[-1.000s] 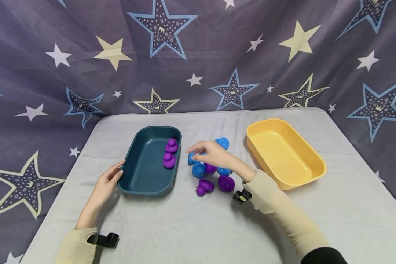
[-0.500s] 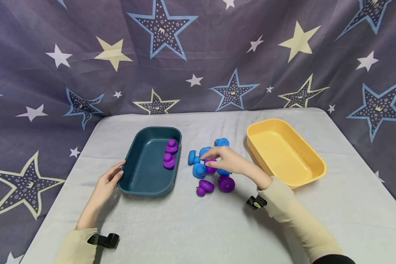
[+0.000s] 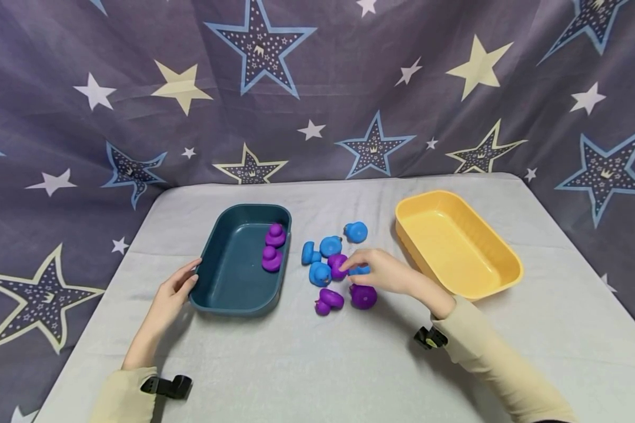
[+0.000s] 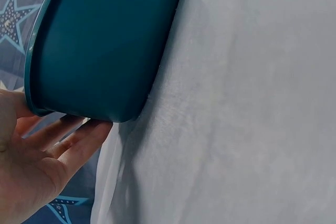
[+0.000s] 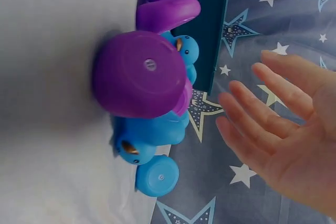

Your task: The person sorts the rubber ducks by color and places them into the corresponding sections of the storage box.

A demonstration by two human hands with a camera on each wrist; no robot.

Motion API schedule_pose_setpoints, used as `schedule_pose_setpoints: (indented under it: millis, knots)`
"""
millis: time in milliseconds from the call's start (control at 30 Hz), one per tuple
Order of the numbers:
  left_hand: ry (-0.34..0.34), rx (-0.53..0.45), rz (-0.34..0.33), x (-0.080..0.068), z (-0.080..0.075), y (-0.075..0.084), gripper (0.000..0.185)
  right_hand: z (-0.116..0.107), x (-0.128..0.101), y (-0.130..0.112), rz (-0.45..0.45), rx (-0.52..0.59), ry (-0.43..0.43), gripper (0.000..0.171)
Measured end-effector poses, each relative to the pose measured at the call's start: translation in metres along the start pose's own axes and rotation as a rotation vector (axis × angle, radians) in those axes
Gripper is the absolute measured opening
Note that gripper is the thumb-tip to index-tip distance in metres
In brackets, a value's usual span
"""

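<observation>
My left hand (image 3: 170,295) rests its fingers against the outer left wall of a dark teal tray (image 3: 227,308); the left wrist view shows the fingers (image 4: 79,145) fairly straight along it. Inside the tray, two purple rubber ducks (image 3: 271,258) stand by its right wall. My right hand (image 3: 383,271) hovers over a loose group of ducks, holding nothing, its fingers (image 5: 252,124) spread and relaxed. Among them are a purple duck (image 3: 337,265) by the fingertips, a blue duck (image 3: 359,270) partly hidden by the hand, and a purple duck (image 3: 363,296) lying with its base showing.
A yellow tray (image 3: 457,249) stands to the right. More blue ducks, including one at the back (image 3: 356,232) and one lying on its side (image 3: 310,253), sit on the pale cloth (image 3: 296,364). A star-patterned curtain (image 3: 317,88) hangs behind the table.
My right hand has drawn back to the right and slightly nearer, uncovering the blue ducks at the left and back. My left hand, the trays and the ducks keep their places.
</observation>
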State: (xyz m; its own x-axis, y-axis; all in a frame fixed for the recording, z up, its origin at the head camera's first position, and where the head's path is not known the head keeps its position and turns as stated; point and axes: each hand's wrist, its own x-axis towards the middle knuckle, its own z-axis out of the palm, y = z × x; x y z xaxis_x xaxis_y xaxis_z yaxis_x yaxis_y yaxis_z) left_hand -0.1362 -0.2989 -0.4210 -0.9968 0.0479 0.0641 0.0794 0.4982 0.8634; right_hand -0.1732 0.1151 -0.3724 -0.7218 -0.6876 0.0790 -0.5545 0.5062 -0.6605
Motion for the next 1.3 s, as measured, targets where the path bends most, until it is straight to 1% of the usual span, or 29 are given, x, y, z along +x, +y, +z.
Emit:
schedule_pose_setpoints:
  millis: [133,400,733,867,1067,1300]
  knots:
    - [0.000,0.005,0.001,0.000,0.000,0.000,0.045,0.002,-0.005,0.001,0.005,-0.012,-0.026,0.024]
    - [0.000,-0.015,0.005,-0.001,-0.001,0.000,0.046,0.006,-0.015,0.003,0.016,-0.085,-0.062,0.025]
    - [-0.001,0.016,-0.013,-0.001,-0.001,0.001,0.045,0.012,-0.023,0.009,0.017,-0.125,-0.053,0.022]
    - [0.003,0.023,-0.007,-0.002,-0.001,0.001,0.045,0.015,-0.026,0.012,0.011,-0.138,-0.047,0.024]
    - [0.007,0.006,0.006,-0.002,0.000,0.001,0.045,0.019,-0.029,0.015,0.015,-0.138,-0.041,0.027]
    - [-0.001,0.006,0.001,-0.001,0.000,0.000,0.045,0.023,-0.032,0.019,0.005,-0.148,-0.026,0.028]
